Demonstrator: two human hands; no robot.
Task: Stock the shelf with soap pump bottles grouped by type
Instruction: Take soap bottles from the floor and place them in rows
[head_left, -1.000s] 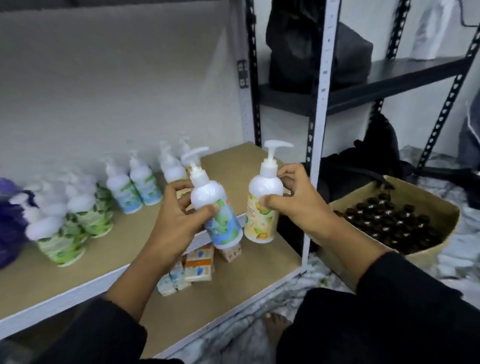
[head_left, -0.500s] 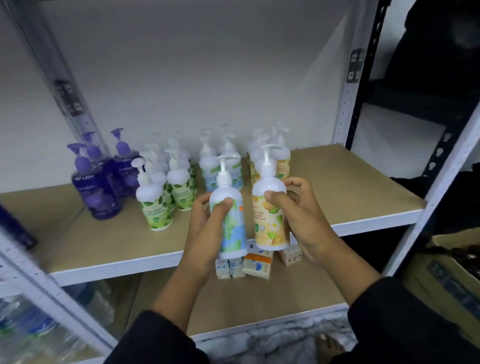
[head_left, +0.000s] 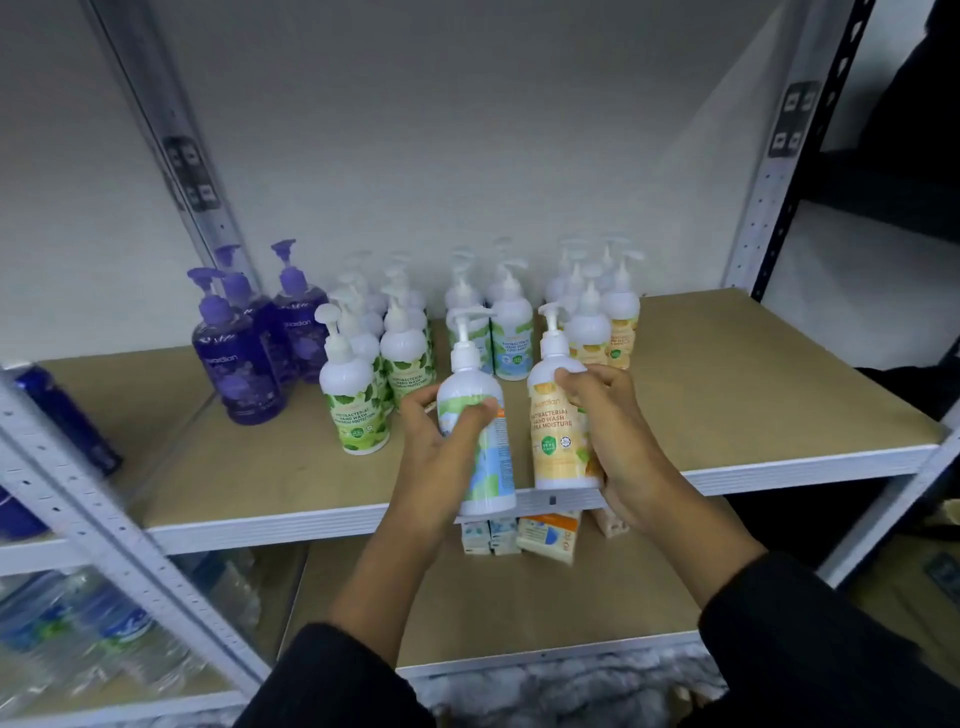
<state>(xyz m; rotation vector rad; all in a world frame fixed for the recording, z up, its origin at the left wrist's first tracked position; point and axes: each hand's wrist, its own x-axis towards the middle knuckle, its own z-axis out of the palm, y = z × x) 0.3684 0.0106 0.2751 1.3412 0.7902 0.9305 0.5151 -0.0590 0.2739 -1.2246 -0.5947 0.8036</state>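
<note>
Left hand (head_left: 441, 457) wraps a blue-label pump bottle (head_left: 470, 387) and right hand (head_left: 618, 436) grips an orange-label bottle (head_left: 553, 431). Held near the shelf's right end a second ago, both bottles now hang over the shelf's (head_left: 753, 389) near edge, each lined up with its own kind: the blue row (head_left: 511, 332) and the orange row (head_left: 621, 322) behind. Placement looks imminent. Green-leaf bottles (head_left: 358, 400) crowd close on the left, purple bottles (head_left: 239, 364) farther left; small boxes (head_left: 545, 538) lie on the lower shelf.
</note>
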